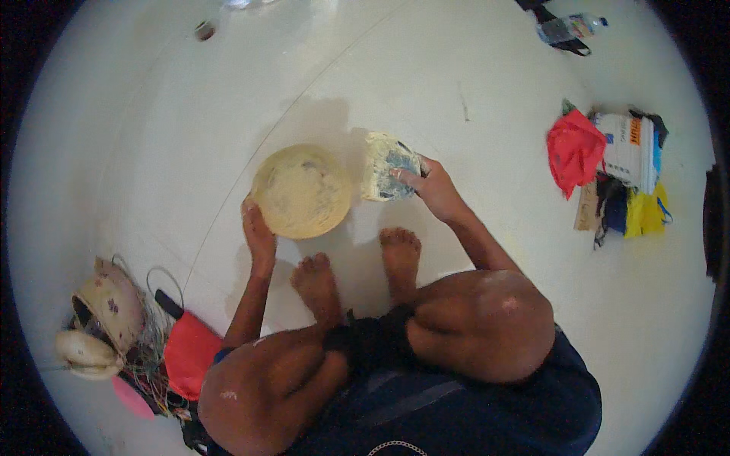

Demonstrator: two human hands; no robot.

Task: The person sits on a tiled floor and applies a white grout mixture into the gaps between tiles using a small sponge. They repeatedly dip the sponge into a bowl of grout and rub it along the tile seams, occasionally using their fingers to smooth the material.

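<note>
A round tub (308,234) stands in front of my left foot, smeared inside with pale yellow paste. My left hand (259,234) is closed on the tub's near left rim. To the right of the tub, my right hand (436,188) grips a flat, squarish scraper (384,163) by its right edge, thumb on top. Pale yellow paste coats most of the scraper, and a dark patch shows through at its middle. A narrow gap separates the scraper from the tub. Whitish smears mark my right fingers.
My bare feet (400,247) rest on the pale floor (426,68). At left lie a helmet (114,300), tangled cords and a red bag (190,353). Rightward are a red cloth (576,148), a white container (620,144) and yellow material (646,211). A bottle (570,28) lies far right.
</note>
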